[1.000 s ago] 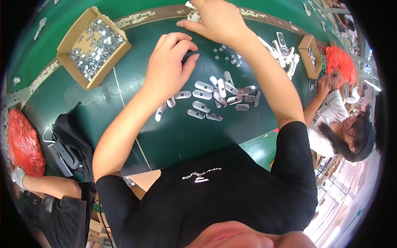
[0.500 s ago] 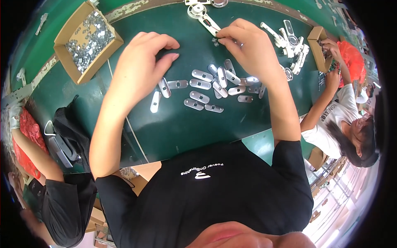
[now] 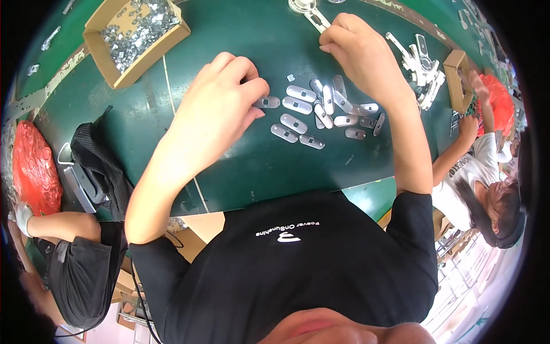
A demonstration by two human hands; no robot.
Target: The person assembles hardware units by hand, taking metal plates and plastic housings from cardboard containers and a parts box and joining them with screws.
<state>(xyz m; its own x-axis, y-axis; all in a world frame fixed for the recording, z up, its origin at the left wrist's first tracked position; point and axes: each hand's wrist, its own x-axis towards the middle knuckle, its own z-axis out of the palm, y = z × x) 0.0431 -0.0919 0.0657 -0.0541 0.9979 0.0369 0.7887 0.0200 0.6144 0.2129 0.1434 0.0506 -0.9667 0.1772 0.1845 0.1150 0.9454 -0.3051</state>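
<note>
My left hand (image 3: 224,106) is curled low over the table at the left end of a group of silver oval plates (image 3: 297,105). One silver plate (image 3: 269,102) shows just beyond its fingertips; whatever lies under the curled fingers is hidden. Farther right and away, my right hand (image 3: 364,54) has thumb and index finger pinched together beside the end of a white plastic arm (image 3: 318,20) with a round head. What sits between those fingertips is too small to make out. A small clear piece (image 3: 290,77) lies between my hands, beyond the plates.
A cardboard box (image 3: 146,60) of clear pieces stands far left. White plastic parts (image 3: 421,63) are heaped right, before another cardboard box (image 3: 458,80). A black mesh bag (image 3: 97,163) and a red bag (image 3: 37,166) lie left. Co-workers sit on both sides.
My left hand has come down over the leftmost plates and its fingers have curled. My right hand has shifted slightly at the white arm's end. The view has shifted; a clear piece now shows between my hands.
</note>
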